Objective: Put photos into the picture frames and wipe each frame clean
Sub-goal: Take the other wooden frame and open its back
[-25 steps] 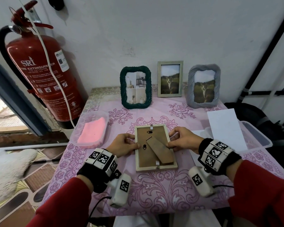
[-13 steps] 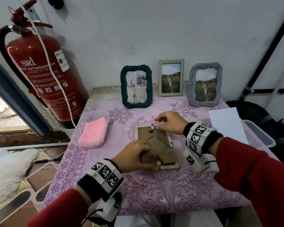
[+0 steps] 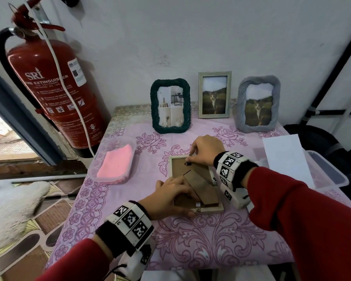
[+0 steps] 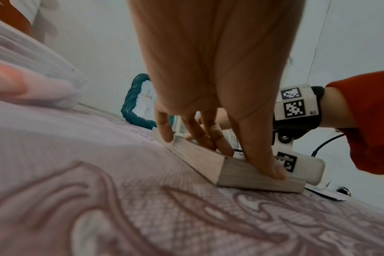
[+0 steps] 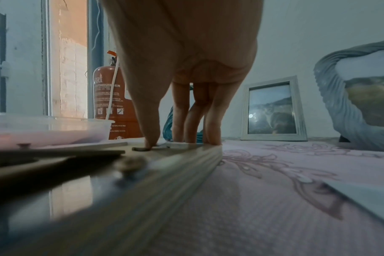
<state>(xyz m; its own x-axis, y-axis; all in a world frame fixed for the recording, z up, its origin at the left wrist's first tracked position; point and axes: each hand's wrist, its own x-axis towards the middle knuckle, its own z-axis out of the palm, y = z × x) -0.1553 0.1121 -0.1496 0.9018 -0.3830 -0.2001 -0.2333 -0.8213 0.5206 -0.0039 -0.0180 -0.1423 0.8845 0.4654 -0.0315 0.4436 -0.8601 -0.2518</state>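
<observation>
Both hands moved off the side edges: left hand point(image 3: 168, 197) fingers flat on the face-down pale wooden frame point(image 3: 210, 209), right hand point(image 3: 206, 152) thumb now pressing its top clip, locking the backing.

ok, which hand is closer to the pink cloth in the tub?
Left. The left hand rests on the face-down frame's near-left corner, on the pink cloth's side. The right hand works the frame's far edge, further right.
</observation>
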